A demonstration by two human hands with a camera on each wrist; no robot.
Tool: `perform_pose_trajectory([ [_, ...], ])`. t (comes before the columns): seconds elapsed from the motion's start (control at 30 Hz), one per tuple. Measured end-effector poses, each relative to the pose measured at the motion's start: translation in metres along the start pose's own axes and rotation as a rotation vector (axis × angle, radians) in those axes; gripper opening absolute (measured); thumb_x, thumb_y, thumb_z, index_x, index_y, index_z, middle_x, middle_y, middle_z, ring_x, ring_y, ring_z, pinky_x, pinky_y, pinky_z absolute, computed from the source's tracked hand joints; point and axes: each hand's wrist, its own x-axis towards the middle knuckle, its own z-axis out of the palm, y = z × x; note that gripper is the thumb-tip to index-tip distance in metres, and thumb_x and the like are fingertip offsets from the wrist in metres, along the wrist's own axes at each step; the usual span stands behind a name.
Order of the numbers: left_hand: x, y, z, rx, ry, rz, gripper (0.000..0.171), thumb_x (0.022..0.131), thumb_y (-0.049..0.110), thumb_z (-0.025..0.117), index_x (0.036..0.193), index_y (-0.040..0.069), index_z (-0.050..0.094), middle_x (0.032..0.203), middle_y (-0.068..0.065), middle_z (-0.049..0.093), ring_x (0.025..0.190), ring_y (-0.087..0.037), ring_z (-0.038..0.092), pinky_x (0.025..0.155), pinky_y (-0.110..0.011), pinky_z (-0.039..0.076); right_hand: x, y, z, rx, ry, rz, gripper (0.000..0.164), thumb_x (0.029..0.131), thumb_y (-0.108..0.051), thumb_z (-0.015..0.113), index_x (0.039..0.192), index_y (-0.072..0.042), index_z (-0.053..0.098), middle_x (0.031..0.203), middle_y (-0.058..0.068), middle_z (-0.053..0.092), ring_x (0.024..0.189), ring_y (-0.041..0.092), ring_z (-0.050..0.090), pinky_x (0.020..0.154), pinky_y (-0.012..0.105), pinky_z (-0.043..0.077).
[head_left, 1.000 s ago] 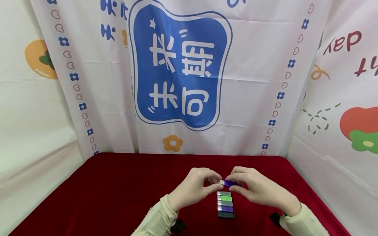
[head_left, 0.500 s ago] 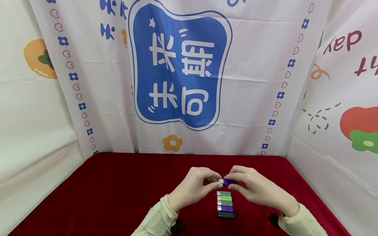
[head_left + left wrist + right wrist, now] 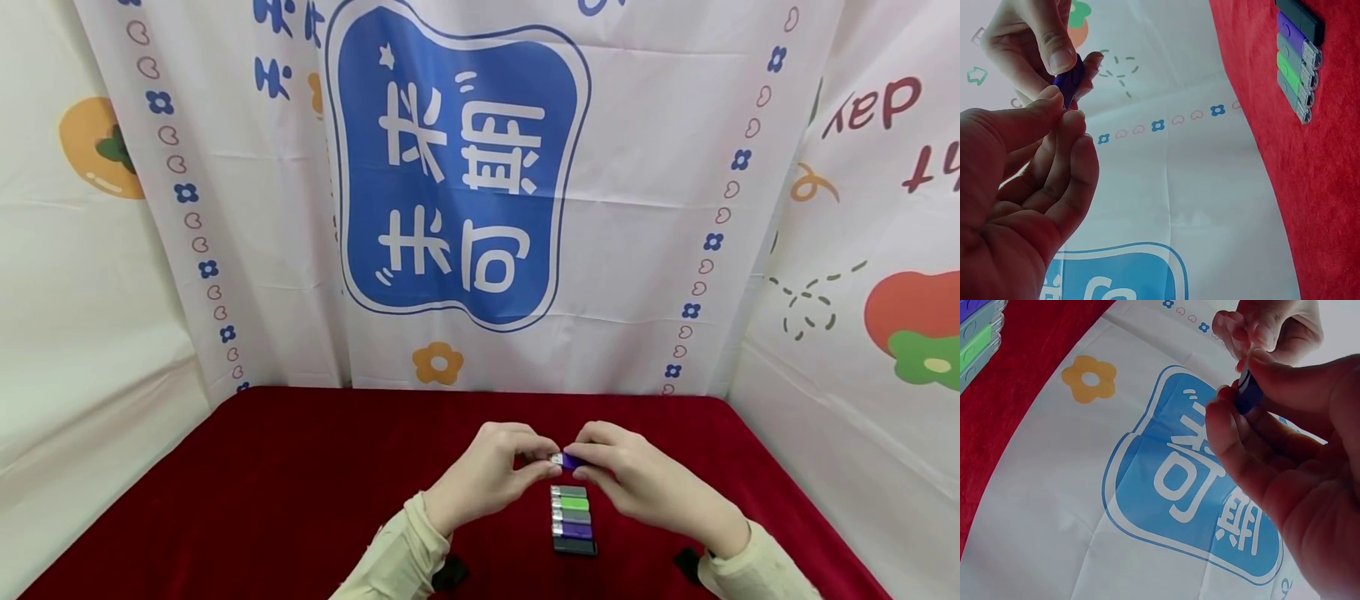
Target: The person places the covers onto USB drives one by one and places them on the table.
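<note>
Between both hands, raised over the red table, is a purple USB flash drive [image 3: 571, 461] with a pale connector end. My left hand [image 3: 491, 467] pinches that pale end between thumb and fingertips. From the other side, my right hand [image 3: 637, 475] grips the purple body; the right wrist view shows the drive's dark blue-purple end [image 3: 1249, 397] under the thumb. Fingertips hide much of the connector. Nearer me lies a neat row of drives: a grey one [image 3: 572, 492], a green one [image 3: 574, 504], another grey one [image 3: 574, 517], a purple one [image 3: 575, 530] and a black one [image 3: 575, 547].
Red cloth [image 3: 300, 483] covers the table. A white printed curtain [image 3: 630, 250] rises at its back edge, with more white cloth along both sides. Small black objects [image 3: 450, 574] show by the two wrists.
Both hands keep hold of the purple drive and have drifted slightly left and up. The right hand has shifted more, closing in on the left. The row has not moved.
</note>
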Motion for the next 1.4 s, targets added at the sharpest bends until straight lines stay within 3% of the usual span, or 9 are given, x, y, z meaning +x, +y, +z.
perform_pose_trajectory([
  [0.23,0.002,-0.003,0.000,-0.022,-0.034,-0.016,0.012,0.088,0.010,0.075,0.099,0.006,0.076,0.084,0.004,0.068,0.073,0.004,0.057,0.065,-0.012,0.048,0.001,0.000,0.001,-0.029,-0.030,0.048,0.031,0.078,0.008,0.077,0.106,-0.004,0.073,0.097,-0.001,0.059,0.082,0.005,0.057,0.073,0.013,0.048],
  [0.37,0.001,-0.004,-0.004,-0.028,-0.170,-0.126,0.015,0.087,0.016,0.077,0.100,0.008,0.074,0.083,0.010,0.066,0.072,0.004,0.058,0.065,-0.013,0.049,0.003,-0.001,0.003,0.056,-0.101,0.129,0.026,0.083,0.005,0.075,0.106,-0.006,0.073,0.096,-0.005,0.060,0.083,0.003,0.058,0.072,0.016,0.050],
  [0.5,-0.002,-0.007,-0.013,0.018,-0.321,-0.270,0.036,0.083,0.027,0.081,0.109,0.005,0.070,0.084,0.010,0.065,0.074,0.001,0.060,0.067,-0.014,0.050,0.003,-0.003,0.009,0.087,-0.187,0.213,0.021,0.088,-0.001,0.073,0.108,-0.007,0.073,0.097,-0.006,0.061,0.083,0.003,0.057,0.072,0.018,0.052],
  [0.6,-0.004,-0.010,-0.023,0.062,-0.352,-0.341,0.040,0.082,0.028,0.082,0.111,0.003,0.069,0.085,0.008,0.065,0.076,-0.003,0.061,0.069,-0.017,0.050,-0.002,-0.003,0.014,0.038,-0.241,0.259,0.019,0.087,-0.003,0.074,0.106,-0.008,0.073,0.094,-0.007,0.060,0.081,0.002,0.056,0.071,0.019,0.051],
  [0.7,-0.006,-0.013,-0.034,0.080,-0.343,-0.380,0.031,0.086,0.024,0.079,0.108,0.004,0.070,0.086,0.007,0.066,0.076,-0.003,0.061,0.070,-0.020,0.051,-0.012,-0.001,0.022,-0.025,-0.309,0.280,0.016,0.086,-0.006,0.075,0.102,-0.009,0.073,0.089,-0.008,0.058,0.077,0.001,0.054,0.069,0.019,0.051],
  [0.93,-0.008,-0.015,-0.037,0.068,-0.372,-0.381,0.017,0.093,0.022,0.071,0.101,0.007,0.072,0.083,0.010,0.066,0.072,-0.001,0.059,0.068,-0.021,0.051,-0.034,-0.002,0.045,-0.142,-0.436,0.241,0.012,0.085,-0.012,0.078,0.094,-0.012,0.069,0.091,-0.007,0.058,0.081,0.002,0.055,0.069,0.022,0.051],
  [1.23,-0.010,-0.014,-0.028,0.068,-0.429,-0.388,0.013,0.093,0.023,0.071,0.096,0.011,0.073,0.078,0.012,0.064,0.067,-0.001,0.058,0.063,-0.018,0.050,-0.045,-0.005,0.064,-0.165,-0.438,0.118,0.016,0.079,-0.014,0.083,0.085,-0.016,0.068,0.085,-0.010,0.059,0.077,-0.002,0.055,0.065,0.013,0.046],
  [1.4,-0.010,-0.013,-0.027,0.065,-0.440,-0.400,0.012,0.093,0.023,0.071,0.096,0.012,0.074,0.077,0.013,0.063,0.065,-0.001,0.058,0.062,-0.018,0.050,-0.045,-0.007,0.068,-0.179,-0.436,0.126,0.017,0.078,-0.017,0.084,0.086,-0.016,0.069,0.086,-0.010,0.059,0.079,-0.002,0.057,0.067,0.014,0.048],
])
